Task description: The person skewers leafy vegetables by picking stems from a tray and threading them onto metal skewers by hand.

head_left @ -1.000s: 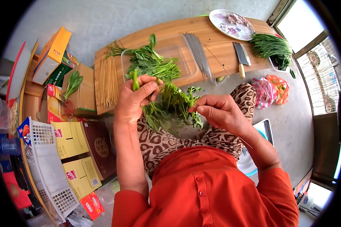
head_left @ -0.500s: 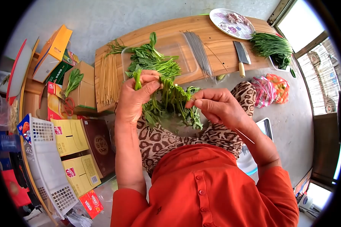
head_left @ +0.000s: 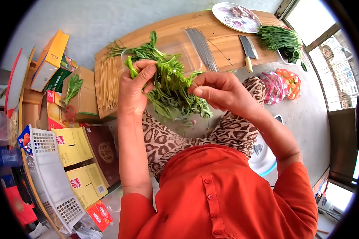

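Stem (head_left: 131,67) gripped in left hand (head_left: 134,88) beside bunched leafy greens (head_left: 169,92). Right hand (head_left: 226,92) pinched closed, contents hidden. Possible slippage from loosened pinch

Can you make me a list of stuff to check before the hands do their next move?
1. Left hand has hold of some green stems: ok.
2. Right hand is close to the hanging greens: ok, its fingertips are at their right end.
3. No sharp tip near the fingers: cannot tell, greens and fingers hide that spot.
4. Knife is away from both hands: ok, its blade lies on the table.
5. More greens are in the clear tray: ok, some leafy ones show.
6. Thin grey sticks are all in one bunch: not ok, a stray lies apart.
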A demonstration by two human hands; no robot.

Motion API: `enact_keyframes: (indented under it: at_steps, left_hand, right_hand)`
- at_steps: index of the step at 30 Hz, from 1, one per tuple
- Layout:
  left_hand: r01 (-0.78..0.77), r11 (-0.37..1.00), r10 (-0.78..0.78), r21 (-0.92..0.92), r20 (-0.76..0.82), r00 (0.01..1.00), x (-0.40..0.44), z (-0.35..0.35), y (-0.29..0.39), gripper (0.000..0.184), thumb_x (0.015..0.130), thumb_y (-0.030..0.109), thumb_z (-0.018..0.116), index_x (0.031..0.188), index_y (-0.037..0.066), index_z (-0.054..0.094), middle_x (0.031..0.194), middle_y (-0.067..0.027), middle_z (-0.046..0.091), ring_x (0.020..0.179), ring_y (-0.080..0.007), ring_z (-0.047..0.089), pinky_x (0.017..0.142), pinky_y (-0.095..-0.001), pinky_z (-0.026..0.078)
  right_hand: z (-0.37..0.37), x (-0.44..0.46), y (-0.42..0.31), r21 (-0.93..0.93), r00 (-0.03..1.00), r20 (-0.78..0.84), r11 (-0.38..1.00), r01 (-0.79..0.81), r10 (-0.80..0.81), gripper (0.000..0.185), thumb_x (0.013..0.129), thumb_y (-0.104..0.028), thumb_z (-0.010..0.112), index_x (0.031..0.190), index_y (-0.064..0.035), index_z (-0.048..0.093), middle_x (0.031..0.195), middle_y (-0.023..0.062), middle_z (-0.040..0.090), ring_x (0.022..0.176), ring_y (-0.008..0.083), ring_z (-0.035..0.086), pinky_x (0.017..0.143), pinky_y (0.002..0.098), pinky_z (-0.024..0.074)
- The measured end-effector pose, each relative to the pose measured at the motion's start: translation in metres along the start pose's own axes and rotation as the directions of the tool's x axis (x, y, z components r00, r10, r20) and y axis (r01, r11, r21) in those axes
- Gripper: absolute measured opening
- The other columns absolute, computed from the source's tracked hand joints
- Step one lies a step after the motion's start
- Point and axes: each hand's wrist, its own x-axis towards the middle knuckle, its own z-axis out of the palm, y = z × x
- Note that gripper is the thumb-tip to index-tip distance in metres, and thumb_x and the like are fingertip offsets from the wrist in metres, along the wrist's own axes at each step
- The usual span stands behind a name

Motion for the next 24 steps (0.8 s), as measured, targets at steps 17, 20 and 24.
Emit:
enact_keyframes:
  at_steps: [17,20,24]
  left_hand:
    - [-0.037,0.999,0.042,0.038,-0.151,0.988,-0.011,0.015,0.004,0.009,0.08,0.015,0.073,0.085,0.008,0.068,0.078,0.0063,0.059,0.062,-0.0002,0.044,0.047,-0.0171,0.028]
    - [-0.004,0.999,0.009,0.032,-0.164,0.986,-0.011,0.012,0.003,0.01,0.08,0.015,0.073,0.085,0.009,0.068,0.079,0.0064,0.059,0.064,-0.0005,0.044,0.048,-0.0174,0.028]
    - [-0.007,1.0,0.009,0.011,-0.186,0.982,-0.013,0.012,0.001,0.01,0.079,0.016,0.073,0.084,0.009,0.068,0.079,0.0064,0.059,0.066,-0.0007,0.045,0.048,-0.0176,0.028]
  right_hand:
    - [0.008,0.034,0.006,-0.756,0.792,-0.12,0.573,0.318,-0.598,0.026,0.072,-0.018,0.076,0.076,-0.0024,0.055,0.063,0.0083,0.055,0.055,0.0236,0.056,0.051,0.034,0.0438]
    - [0.009,0.031,0.003,-0.744,0.786,-0.106,0.573,0.343,-0.609,0.026,0.073,-0.018,0.075,0.075,-0.0019,0.055,0.063,0.0091,0.055,0.055,0.0244,0.055,0.051,0.0343,0.0429]
    - [0.011,0.025,-0.003,-0.764,0.858,-0.097,0.59,0.261,-0.505,0.024,0.075,-0.019,0.072,0.078,-0.002,0.056,0.07,0.0102,0.058,0.063,0.0291,0.058,0.056,0.0385,0.0451]
